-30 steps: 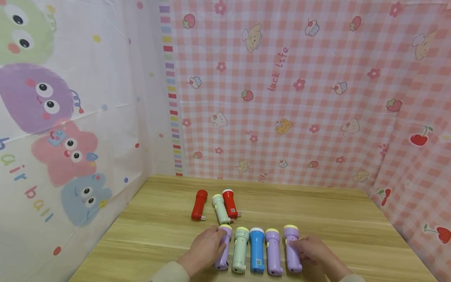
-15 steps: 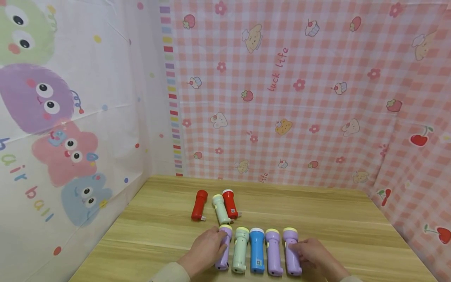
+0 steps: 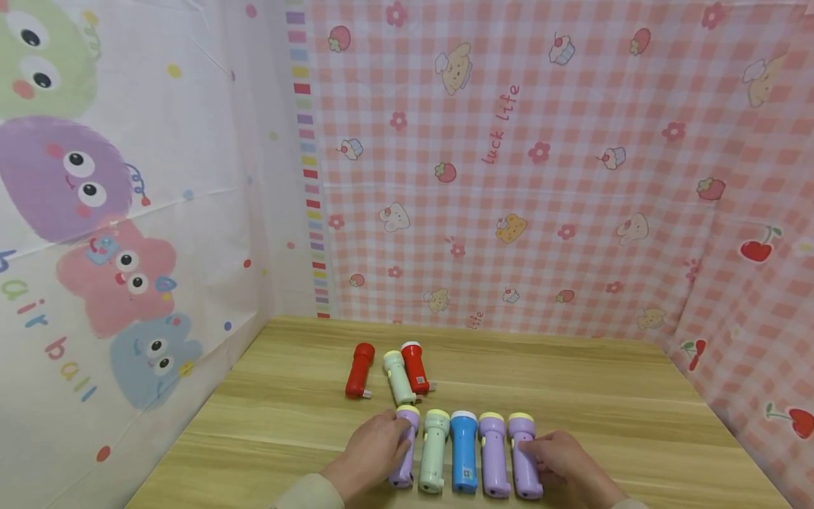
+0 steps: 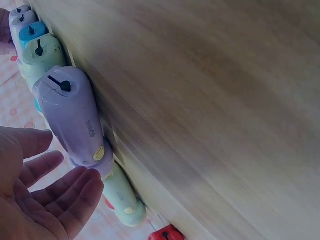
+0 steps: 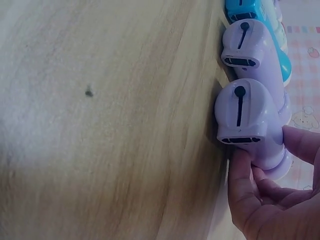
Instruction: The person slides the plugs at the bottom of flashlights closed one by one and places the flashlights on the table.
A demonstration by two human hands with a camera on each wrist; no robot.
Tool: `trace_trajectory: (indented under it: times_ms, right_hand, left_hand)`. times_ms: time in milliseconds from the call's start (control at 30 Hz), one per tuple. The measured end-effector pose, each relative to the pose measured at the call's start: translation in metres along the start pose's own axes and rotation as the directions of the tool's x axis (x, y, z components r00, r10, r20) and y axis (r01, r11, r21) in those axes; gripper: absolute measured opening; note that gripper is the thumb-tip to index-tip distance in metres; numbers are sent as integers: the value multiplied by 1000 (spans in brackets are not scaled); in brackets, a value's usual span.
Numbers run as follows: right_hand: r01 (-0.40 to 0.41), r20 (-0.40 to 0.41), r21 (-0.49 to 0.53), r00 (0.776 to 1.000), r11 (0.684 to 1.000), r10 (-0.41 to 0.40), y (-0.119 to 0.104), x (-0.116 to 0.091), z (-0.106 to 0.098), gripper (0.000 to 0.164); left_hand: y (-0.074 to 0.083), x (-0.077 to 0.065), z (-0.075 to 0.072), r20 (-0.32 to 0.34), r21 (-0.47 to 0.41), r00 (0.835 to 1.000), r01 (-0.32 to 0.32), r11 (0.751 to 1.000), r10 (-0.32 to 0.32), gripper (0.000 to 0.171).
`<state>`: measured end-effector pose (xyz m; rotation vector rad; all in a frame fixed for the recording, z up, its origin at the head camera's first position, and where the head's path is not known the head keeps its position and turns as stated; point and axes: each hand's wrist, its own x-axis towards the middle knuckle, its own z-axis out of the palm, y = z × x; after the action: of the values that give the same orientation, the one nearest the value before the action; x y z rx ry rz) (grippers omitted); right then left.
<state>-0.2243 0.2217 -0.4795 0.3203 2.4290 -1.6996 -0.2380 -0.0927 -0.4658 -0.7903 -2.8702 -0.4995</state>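
Five flashlights stand side by side in a row along the near part of the table. At its left end is a purple flashlight (image 3: pixel 403 470), with my left hand (image 3: pixel 369 449) beside it; in the left wrist view those fingers are relaxed, their tips close to its head end. Inward from there come a pale green flashlight (image 3: pixel 433 456), a blue flashlight (image 3: pixel 464 452) and another purple flashlight (image 3: pixel 493 459). My right hand (image 3: pixel 566 458) pinches the purple flashlight (image 3: pixel 525 466) at the right end, thumb on top and fingers along its outer side (image 5: pixel 270 130).
Farther back on the wooden table (image 3: pixel 572 375) lie a red flashlight (image 3: pixel 360 371), a pale green flashlight (image 3: pixel 399 378) and a red flashlight with a white rim (image 3: pixel 415 369). A pink checked cloth (image 3: pixel 509 177) hangs behind, and a white printed cloth (image 3: pixel 216 177) at left.
The right-end purple flashlight has slid slightly toward me and left, closer to the purple one beside it, with my right hand on it. My left hand has hardly moved.
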Motion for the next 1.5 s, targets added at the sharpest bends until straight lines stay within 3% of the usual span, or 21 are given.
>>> trace_trajectory:
  times_ms: [300,467,700,1067,1367,1500]
  right_hand:
    - [19,-43,-29,999,999,-20,-3,-4,3,25]
    - [51,-61,-120,996,991,-59,-5,-7,2,23]
    - [101,-48,-240,992,965,-115,-9,-10,-1,29]
    - [144,-88,-445,975,884,-203,-15,-13,-2,41]
    - [238,-95,-569,931,787,-351,-14,-11,0,35]
    - [258,-88,-598,920,759,-382,-15,-11,2,35]
  left_hand:
    - [-1,1,0,-33,7,999,-5,1000,5,14]
    - [-2,1,-1,-50,20,999,-14,1000,15,13]
    - [-2,3,-3,2,11,1000,26,1000,-26,20]
    - [-3,3,-8,6,30,1000,29,999,-29,22]
    - [-8,3,-7,-29,26,999,19,999,-18,17]
    - [-10,3,-8,-28,23,999,33,999,-32,22]
